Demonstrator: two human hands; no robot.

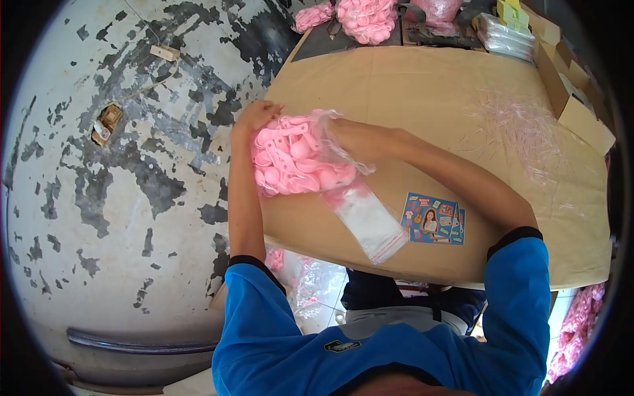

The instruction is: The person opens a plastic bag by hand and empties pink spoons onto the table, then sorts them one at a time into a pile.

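A clear plastic bag (pixel 328 135) full of pink plastic spoons (pixel 290 153) lies on the table's left side. At the bag's far left edge is my left hand (pixel 259 115), its fingers stretched loosely over the top of the heap and apart. My right hand (pixel 360 140) is at the bag's right end, where loose plastic bunches around it; its fingers are hidden. Just below the spoons lies a stack of flat clear plastic sleeves (pixel 370 223). Right of the sleeves are several blue printed cards (pixel 432 220) with a picture of a person.
Brown paper covers the table (pixel 409 79). Thin pinkish plastic strands (pixel 518 135) are spread on the right. Along the back are bundles of pink items (pixel 367 20), packs of clear plastic (pixel 505 37) and an open cardboard box (pixel 574 92). A peeling wall (pixel 132 198) stands left.
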